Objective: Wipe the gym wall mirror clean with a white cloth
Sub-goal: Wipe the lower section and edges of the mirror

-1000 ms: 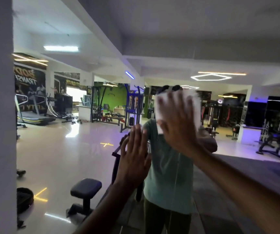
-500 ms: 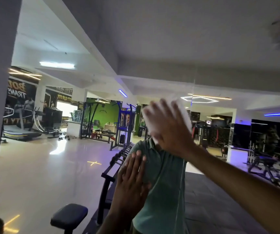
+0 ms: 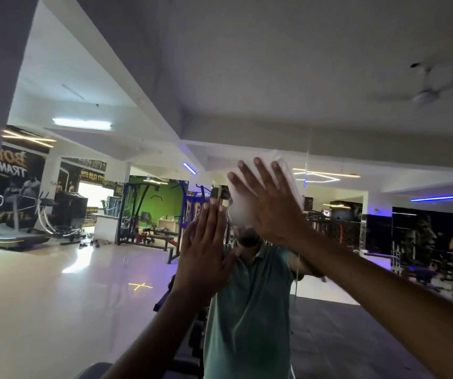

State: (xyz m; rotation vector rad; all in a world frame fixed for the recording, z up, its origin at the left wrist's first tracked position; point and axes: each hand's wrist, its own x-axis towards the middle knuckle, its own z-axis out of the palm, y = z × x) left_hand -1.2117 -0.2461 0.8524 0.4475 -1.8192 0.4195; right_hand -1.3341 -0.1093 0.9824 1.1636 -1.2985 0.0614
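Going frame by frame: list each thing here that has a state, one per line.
Right hand: fingers straight, pressing the cloth flat to the glass.
Folded white cloth: flattened under the right hand, blurred.
Left hand: open, palm toward the glass, holding nothing.
Gym wall mirror: reflecting the gym floor; smears not discernible.

The right hand (image 3: 269,203) hides most of the blurred white cloth (image 3: 240,212); both forearms are cut off below.

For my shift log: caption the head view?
Right hand presses white cloth flat on gym mirror; left hand braces beside it.
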